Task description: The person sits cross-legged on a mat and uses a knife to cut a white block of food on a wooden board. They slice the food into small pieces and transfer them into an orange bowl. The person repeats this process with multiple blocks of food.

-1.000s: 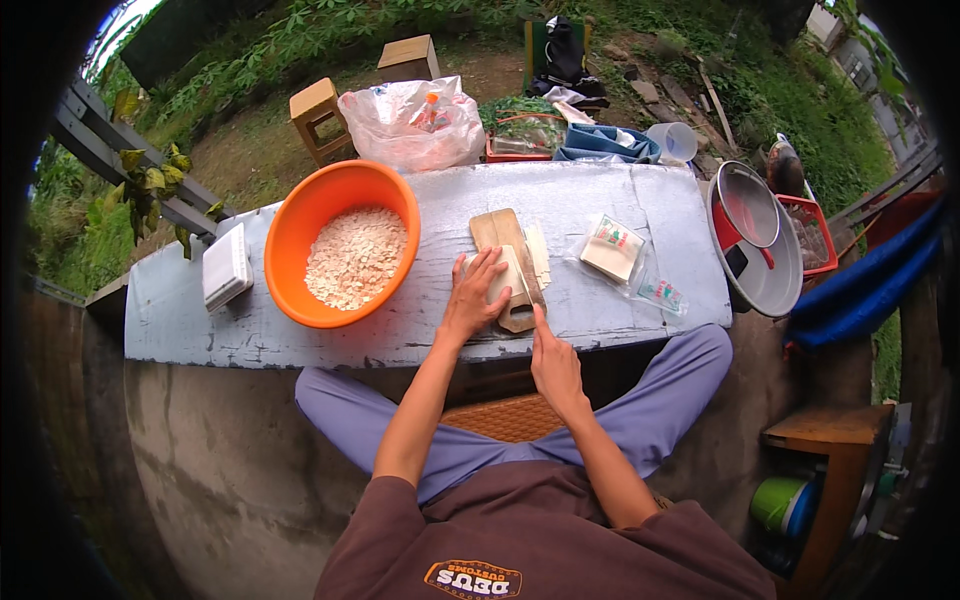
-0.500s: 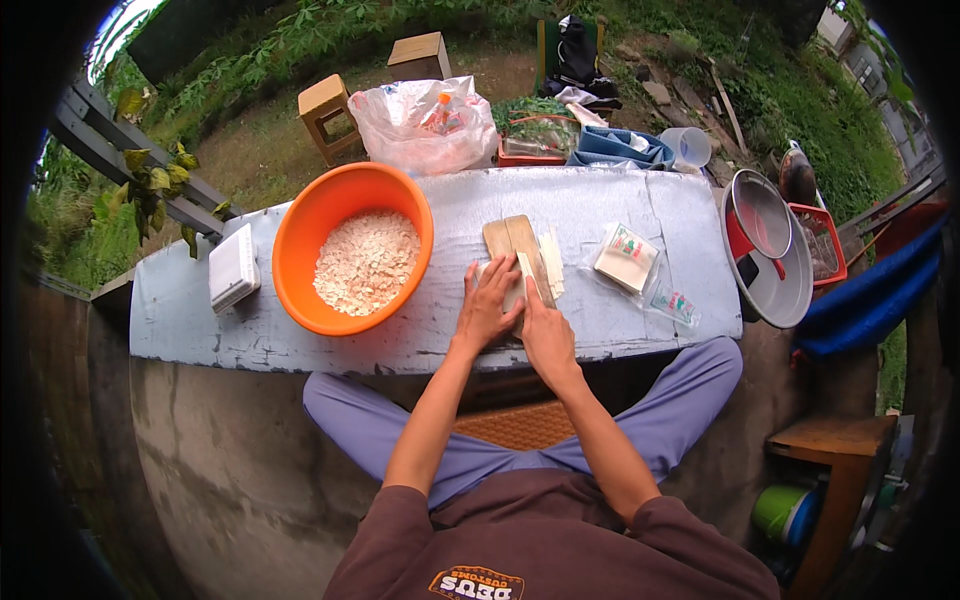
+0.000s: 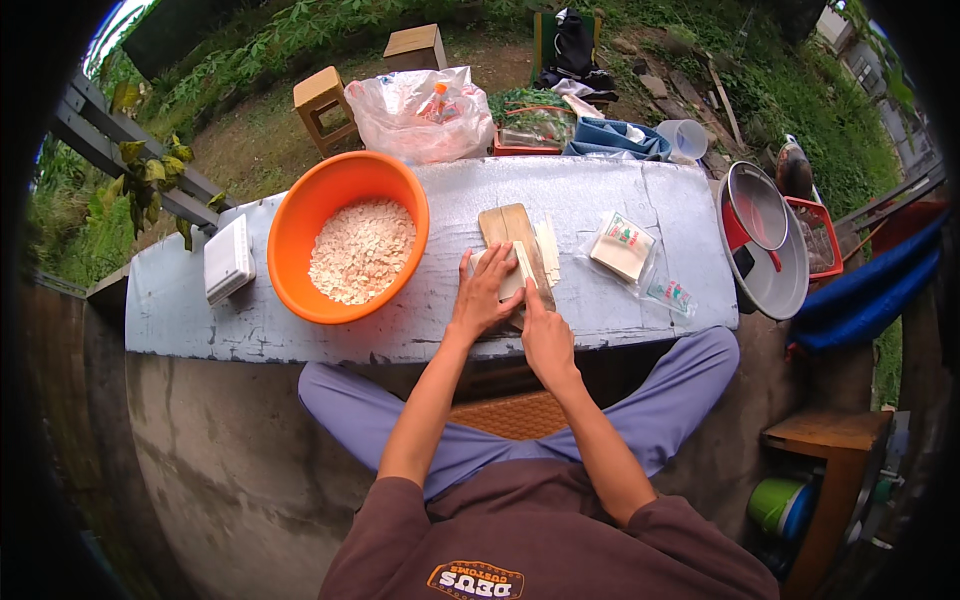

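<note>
On a worn wooden cutting board [image 3: 503, 222] lies a stack of thin pale sheets [image 3: 513, 287], which look like dough wrappers. My left hand [image 3: 483, 295] rests flat on them, fingers spread. Beside it, my right hand [image 3: 547, 340] is closed round what looks like a knife [image 3: 541, 285], index finger stretched along its top; the handle is hidden in my palm. Cut pale strips [image 3: 548, 252] lie along the board's right side. Farther right sits an opened clear packet of square pale wrappers [image 3: 622, 252].
A large orange basin [image 3: 284, 240] of pale flakes stands left of the board, with a white lidded box [image 3: 229, 262] beyond it. Grey basin and red-handled strainer [image 3: 765, 205] sit at the right edge. A plastic bag [image 3: 415, 125] and blue cloth [image 3: 615, 140] lie along the far edge.
The view has shifted slightly, so everything sits a little higher in the picture. My hands stay on the board, the fingers of my left hand slightly shifted on the sheets.
</note>
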Demonstrator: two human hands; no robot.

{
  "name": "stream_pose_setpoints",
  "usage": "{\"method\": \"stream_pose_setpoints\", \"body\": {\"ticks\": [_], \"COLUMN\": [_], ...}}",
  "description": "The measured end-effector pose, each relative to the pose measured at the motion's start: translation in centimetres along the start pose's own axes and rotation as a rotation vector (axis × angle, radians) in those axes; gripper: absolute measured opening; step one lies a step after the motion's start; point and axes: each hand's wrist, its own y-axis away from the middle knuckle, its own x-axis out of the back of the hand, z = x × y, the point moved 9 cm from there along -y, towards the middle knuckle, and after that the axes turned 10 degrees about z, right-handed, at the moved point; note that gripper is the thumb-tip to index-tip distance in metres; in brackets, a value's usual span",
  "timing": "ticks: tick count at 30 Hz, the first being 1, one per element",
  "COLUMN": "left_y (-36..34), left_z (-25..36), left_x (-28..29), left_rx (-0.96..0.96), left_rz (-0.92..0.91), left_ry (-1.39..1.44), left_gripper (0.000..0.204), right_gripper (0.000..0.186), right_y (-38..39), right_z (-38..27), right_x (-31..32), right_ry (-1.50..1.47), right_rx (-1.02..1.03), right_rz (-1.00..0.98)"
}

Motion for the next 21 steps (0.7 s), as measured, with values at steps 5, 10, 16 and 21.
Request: {"method": "stream_pose_setpoints", "body": {"ticks": [5,10,16,21], "left_y": [0.1,0.0,-0.1,0.2], "left_z": [-0.1,0.1,0.2,-0.6], "left_x": [0.0,0.3,0.3,-0.6], "left_rx": [0.01,0.024,0.048,0.02], "left_rz": [0.002,-0.001,-0.017,-0.018], "left_ry": [0.001,0.031,0.045,0.027], "left_gripper": [0.053,0.052,0.052,0.055], "right_gripper": [0.051,0.052,0.057,0.065], "right_y": [1.4,2.7,4.4,5.5], "right_z": [0.0,0.8,2.0,2.8], "right_x": [0.8,0.6,0.5,0.4], "right_ry": [0.041,0.038,0.047,0.089], "right_rx": [-0.026,-0.035,-0.036,-0.05], "right_rz": [-0.042,-0.062,-0.052,-0.116]}}
